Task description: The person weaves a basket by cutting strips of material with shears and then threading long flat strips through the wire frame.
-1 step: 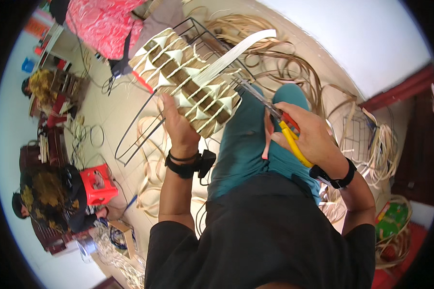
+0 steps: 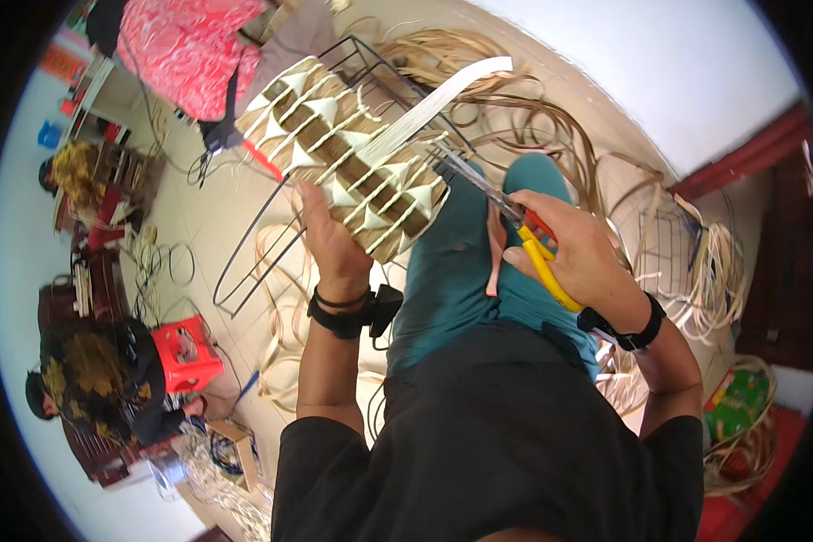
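My left hand (image 2: 334,239) grips the lower left edge of a woven basket (image 2: 334,135), built on a black wire frame (image 2: 253,262). Its brown side is crossed by pale cords and white triangles. A wide white strip (image 2: 443,104) sticks out from the weave toward the upper right. In my right hand (image 2: 574,239) are scissors (image 2: 537,257) with yellow and red handles. Their long metal blades point up and left, with the tips at the basket's right edge, near the loose cord ends. Whether the blades touch a cord I cannot tell.
Coils of tan strips (image 2: 533,117) lie on the floor beyond my knees. A pinkish strip (image 2: 494,248) hangs between my legs. At left, a person (image 2: 99,370) is near a red stool (image 2: 185,354). Another wire frame (image 2: 664,248) with pale strips stands at right.
The scissors' tips have shifted slightly left and up, closer over the basket's right edge. The basket stays in my left hand, almost in the same place.
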Demonstrator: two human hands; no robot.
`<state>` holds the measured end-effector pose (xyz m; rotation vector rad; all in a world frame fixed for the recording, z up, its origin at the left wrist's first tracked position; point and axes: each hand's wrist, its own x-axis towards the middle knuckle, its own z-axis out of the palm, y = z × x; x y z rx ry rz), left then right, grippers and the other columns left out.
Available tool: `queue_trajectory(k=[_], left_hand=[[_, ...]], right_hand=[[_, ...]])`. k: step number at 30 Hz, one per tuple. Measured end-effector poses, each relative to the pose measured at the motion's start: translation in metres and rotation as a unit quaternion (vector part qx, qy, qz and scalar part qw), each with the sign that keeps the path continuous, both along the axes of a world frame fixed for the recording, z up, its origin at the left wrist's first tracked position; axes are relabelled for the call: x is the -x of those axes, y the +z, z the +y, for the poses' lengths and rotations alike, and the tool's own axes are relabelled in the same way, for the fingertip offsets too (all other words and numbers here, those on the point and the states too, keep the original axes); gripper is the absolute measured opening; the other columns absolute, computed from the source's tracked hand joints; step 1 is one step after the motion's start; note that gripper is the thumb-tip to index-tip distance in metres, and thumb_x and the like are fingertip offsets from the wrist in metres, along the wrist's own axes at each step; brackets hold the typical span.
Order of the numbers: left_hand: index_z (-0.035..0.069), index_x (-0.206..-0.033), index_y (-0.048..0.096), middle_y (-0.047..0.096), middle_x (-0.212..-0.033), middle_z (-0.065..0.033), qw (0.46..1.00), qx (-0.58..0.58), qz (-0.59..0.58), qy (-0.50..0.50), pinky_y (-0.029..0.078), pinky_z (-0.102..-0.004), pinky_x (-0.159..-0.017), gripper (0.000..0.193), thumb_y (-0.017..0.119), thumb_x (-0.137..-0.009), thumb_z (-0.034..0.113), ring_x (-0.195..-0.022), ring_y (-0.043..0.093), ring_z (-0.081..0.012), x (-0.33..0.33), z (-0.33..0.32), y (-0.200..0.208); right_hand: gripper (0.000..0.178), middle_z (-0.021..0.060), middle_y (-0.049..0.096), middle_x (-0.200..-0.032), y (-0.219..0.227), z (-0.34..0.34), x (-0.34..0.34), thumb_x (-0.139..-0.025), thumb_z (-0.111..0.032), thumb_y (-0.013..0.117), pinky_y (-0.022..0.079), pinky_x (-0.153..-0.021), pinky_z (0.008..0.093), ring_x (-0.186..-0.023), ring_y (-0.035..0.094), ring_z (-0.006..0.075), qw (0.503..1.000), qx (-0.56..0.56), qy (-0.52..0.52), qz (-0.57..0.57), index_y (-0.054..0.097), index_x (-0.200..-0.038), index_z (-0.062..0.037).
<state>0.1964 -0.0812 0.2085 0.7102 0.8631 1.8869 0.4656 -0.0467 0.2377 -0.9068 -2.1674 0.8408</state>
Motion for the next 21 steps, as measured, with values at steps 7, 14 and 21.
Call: queue_trajectory(k=[7, 14, 21], left_hand=[[-0.006, -0.121, 0.048, 0.058, -0.115, -0.0134, 0.977, 0.041, 0.190, 0.091, 0.047, -0.0322, -0.089, 0.050, 0.023, -0.105, 0.034, -0.098, 0.059, -0.0202, -0.014, -0.015, 0.003], [-0.014, -0.133, 0.033, 0.054, -0.112, -0.0247, 0.985, 0.010, 0.140, 0.104, 0.042, -0.0382, -0.091, 0.047, 0.050, -0.092, 0.001, -0.101, 0.052, -0.0333, 0.006, -0.018, -0.024], [-0.001, -0.125, 0.047, 0.060, -0.109, -0.0129, 0.999, 0.038, 0.032, 0.020, 0.051, -0.0338, -0.082, 0.046, 0.039, -0.101, 0.038, -0.093, 0.062, -0.0237, -0.028, -0.023, 0.016]], right_hand=[[0.050, 0.0106, 0.061, -0.081, -0.012, -0.014, -0.020, -0.073, -0.024, 0.080, 0.050, -0.061, 0.0343, -0.070, 0.061, 0.0255, 0.995, -0.071, -0.063, -0.039, 0.057, -0.114, -0.0093], [0.048, 0.0120, 0.062, -0.083, -0.020, -0.017, -0.009, -0.071, -0.025, 0.080, 0.049, -0.060, 0.0388, -0.069, 0.062, 0.0310, 0.995, -0.079, -0.063, -0.011, 0.059, -0.111, -0.0095], [0.049, 0.0130, 0.062, -0.087, -0.022, -0.012, 0.004, -0.071, -0.025, 0.080, 0.050, -0.060, 0.0380, -0.070, 0.062, 0.0324, 0.994, -0.091, -0.060, -0.011, 0.059, -0.112, -0.0085]])
